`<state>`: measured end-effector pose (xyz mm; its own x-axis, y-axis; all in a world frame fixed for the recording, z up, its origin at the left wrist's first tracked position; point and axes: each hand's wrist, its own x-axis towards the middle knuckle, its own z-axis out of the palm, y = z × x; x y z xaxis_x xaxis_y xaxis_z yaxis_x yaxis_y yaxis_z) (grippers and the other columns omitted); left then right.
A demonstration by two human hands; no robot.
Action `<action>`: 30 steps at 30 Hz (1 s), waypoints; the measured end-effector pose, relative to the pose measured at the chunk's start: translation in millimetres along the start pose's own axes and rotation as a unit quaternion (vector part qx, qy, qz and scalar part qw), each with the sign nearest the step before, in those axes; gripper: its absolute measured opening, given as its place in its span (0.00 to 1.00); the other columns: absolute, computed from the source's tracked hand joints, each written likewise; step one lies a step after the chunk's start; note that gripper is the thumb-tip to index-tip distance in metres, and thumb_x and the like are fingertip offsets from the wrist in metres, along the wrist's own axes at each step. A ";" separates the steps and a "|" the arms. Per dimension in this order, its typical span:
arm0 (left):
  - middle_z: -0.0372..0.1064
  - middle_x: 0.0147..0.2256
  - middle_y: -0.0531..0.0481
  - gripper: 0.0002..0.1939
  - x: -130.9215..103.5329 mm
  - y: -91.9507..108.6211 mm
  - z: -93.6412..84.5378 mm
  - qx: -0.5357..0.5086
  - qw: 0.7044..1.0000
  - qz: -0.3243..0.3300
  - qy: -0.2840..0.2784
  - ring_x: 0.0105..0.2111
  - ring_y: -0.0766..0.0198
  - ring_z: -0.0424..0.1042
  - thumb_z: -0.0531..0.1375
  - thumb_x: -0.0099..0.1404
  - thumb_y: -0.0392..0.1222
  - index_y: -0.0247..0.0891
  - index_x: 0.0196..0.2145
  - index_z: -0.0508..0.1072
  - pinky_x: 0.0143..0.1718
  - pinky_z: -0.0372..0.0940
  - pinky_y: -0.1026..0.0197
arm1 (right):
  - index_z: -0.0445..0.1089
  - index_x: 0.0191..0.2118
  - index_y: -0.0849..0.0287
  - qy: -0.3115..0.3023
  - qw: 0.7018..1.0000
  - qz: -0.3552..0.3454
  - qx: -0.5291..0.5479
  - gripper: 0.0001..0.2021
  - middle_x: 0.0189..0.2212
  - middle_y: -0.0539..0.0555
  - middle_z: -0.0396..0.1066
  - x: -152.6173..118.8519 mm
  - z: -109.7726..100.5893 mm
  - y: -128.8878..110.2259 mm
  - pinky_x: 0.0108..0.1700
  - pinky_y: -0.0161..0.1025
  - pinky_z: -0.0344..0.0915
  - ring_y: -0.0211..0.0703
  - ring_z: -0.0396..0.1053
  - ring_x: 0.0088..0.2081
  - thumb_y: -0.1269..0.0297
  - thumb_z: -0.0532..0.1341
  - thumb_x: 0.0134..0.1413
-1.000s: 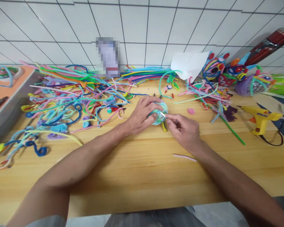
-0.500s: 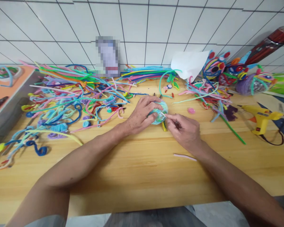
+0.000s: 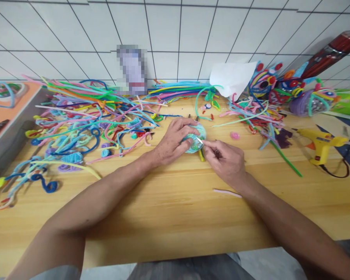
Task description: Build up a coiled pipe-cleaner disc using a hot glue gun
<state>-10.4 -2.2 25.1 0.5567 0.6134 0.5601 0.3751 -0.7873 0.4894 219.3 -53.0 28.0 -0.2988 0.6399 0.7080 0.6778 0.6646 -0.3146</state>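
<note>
Past the left end of the worktop point(image 3: 151, 221), a bowl point(image 3: 22, 90) sat on an orange surface point(image 3: 20, 111). Near the worktop's left edge lay curled blue strips point(image 3: 50, 187), and beyond them a big heap of coloured fuzzy strips point(image 3: 76, 112) spread toward the far left corner. An upright pixelated thing point(image 3: 133, 72) stood at the far edge before the tiled wall point(image 3: 166, 31); what it was could not be told.

The left hand point(image 3: 172, 142) curved its fingers over a pale blue-green ball point(image 3: 201, 131), thumb on the near side. The ball was about midway between the far and near edges, a yellow strip point(image 3: 202, 156) poking out beside it. The right hand point(image 3: 224, 158) pinched a small white pointed piece point(image 3: 198, 140) between thumb and forefinger, its tip at the ball, the other fingers curled in.

Toward the near edge lay a short pink strip point(image 3: 227, 193). White paper point(image 3: 231, 78) stood at the far edge, beyond a pink coil point(image 3: 235, 135). Farther right came a smaller heap point(image 3: 259, 116), then decorated figures point(image 3: 312, 104) and a red flask point(image 3: 328, 55) by the far right corner. A yellow glue gun point(image 3: 319, 144) lay near the right edge.
</note>
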 end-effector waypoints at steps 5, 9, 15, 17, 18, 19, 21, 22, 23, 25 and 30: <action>0.70 0.63 0.40 0.14 0.0 -1.2 0.5 -0.007 1.000 -0.011 -0.003 0.64 0.50 0.67 0.52 0.79 0.43 0.44 0.56 0.72 0.69 0.58 0.40 | 0.82 0.46 0.51 -0.010 1.000 0.022 0.019 0.12 0.28 0.47 0.81 -0.8 0.2 -0.1 0.32 0.35 0.72 0.38 0.75 0.26 0.73 0.63 0.64; 0.68 0.66 0.38 0.17 -1.3 -3.2 -0.3 -0.018 1.000 -0.006 0.007 0.68 0.50 0.65 0.52 0.80 0.47 0.44 0.61 0.69 0.70 0.58 0.40 | 0.81 0.44 0.52 -0.007 1.000 0.020 0.017 0.10 0.27 0.47 0.80 -0.6 0.4 -0.1 0.30 0.34 0.69 0.37 0.73 0.24 0.72 0.63 0.65; 0.61 0.72 0.36 0.26 -0.4 -8.4 -6.9 -0.058 0.997 -0.037 -0.030 0.75 0.47 0.58 0.55 0.80 0.52 0.44 0.70 0.65 0.75 0.55 0.37 | 0.81 0.45 0.52 0.000 1.000 0.013 0.014 0.11 0.28 0.47 0.81 0.6 0.7 0.8 0.30 0.34 0.70 0.36 0.73 0.23 0.73 0.63 0.65; 0.61 0.73 0.36 0.29 1.0 -10.9 -9.6 -0.075 0.995 -0.052 -0.041 0.76 0.47 0.57 0.55 0.80 0.55 0.43 0.72 0.63 0.76 0.55 0.38 | 0.81 0.45 0.52 -0.005 0.999 0.023 0.026 0.11 0.28 0.47 0.81 0.7 0.8 1.5 0.31 0.34 0.71 0.36 0.73 0.24 0.72 0.63 0.65; 0.62 0.72 0.37 0.30 1.6 -12.1 -10.4 -0.084 0.994 -0.055 -0.044 0.75 0.47 0.58 0.55 0.80 0.57 0.43 0.72 0.63 0.76 0.55 0.39 | 0.82 0.45 0.52 -0.006 0.999 0.025 0.031 0.11 0.28 0.47 0.81 0.7 0.8 1.9 0.31 0.34 0.71 0.36 0.74 0.24 0.72 0.63 0.65; 0.63 0.71 0.37 0.31 2.1 -13.2 -10.8 -0.091 0.993 -0.057 -0.045 0.74 0.48 0.59 0.56 0.79 0.59 0.42 0.72 0.64 0.75 0.56 0.41 | 0.82 0.45 0.52 -0.005 0.999 0.026 0.032 0.11 0.28 0.47 0.81 0.7 0.8 2.3 0.31 0.34 0.71 0.36 0.74 0.24 0.72 0.63 0.65; 0.67 0.69 0.37 0.32 2.2 -14.6 -9.6 -0.097 0.993 -0.057 -0.037 0.72 0.48 0.64 0.56 0.78 0.62 0.41 0.70 0.67 0.74 0.59 0.43 | 0.81 0.45 0.52 -0.004 0.999 0.021 0.025 0.11 0.28 0.47 0.81 0.8 0.3 3.3 0.31 0.34 0.71 0.36 0.74 0.24 0.72 0.63 0.65; 0.68 0.68 0.37 0.32 1.8 -14.7 -8.1 -0.097 0.993 -0.059 -0.027 0.70 0.49 0.66 0.57 0.78 0.63 0.41 0.69 0.68 0.73 0.60 0.44 | 0.81 0.45 0.52 -0.004 1.000 0.016 0.018 0.11 0.28 0.47 0.81 1.0 -0.1 3.8 0.31 0.34 0.71 0.36 0.74 0.24 0.72 0.63 0.65; 0.69 0.67 0.37 0.32 1.2 -14.4 -6.0 -0.096 0.994 -0.060 -0.012 0.69 0.49 0.67 0.57 0.78 0.63 0.41 0.68 0.68 0.72 0.62 0.45 | 0.81 0.45 0.52 -0.005 1.000 0.009 0.010 0.11 0.28 0.47 0.81 1.3 -0.7 4.3 0.31 0.34 0.71 0.36 0.73 0.24 0.72 0.63 0.66; 0.70 0.66 0.37 0.31 -0.4 -12.8 -1.2 -0.091 0.994 -0.065 0.020 0.67 0.50 0.69 0.57 0.78 0.61 0.41 0.68 0.68 0.70 0.64 0.45 | 0.81 0.45 0.52 -0.007 1.000 -0.007 0.000 0.11 0.27 0.47 0.81 2.3 -2.3 5.3 0.31 0.34 0.70 0.36 0.73 0.24 0.73 0.63 0.65; 0.69 0.64 0.37 0.28 -2.1 -8.4 5.2 -0.058 0.995 -0.057 0.057 0.66 0.50 0.68 0.61 0.76 0.57 0.41 0.66 0.69 0.70 0.63 0.42 | 0.81 0.45 0.55 -0.004 1.000 -0.021 0.008 0.11 0.26 0.47 0.79 4.3 -5.2 7.9 0.28 0.34 0.67 0.35 0.71 0.22 0.74 0.62 0.65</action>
<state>-10.9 2.8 16.3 0.4262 0.7061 0.5655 0.3384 -0.7041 0.6243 227.0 -47.0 31.9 -0.3323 0.6133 0.7165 0.6539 0.6973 -0.2937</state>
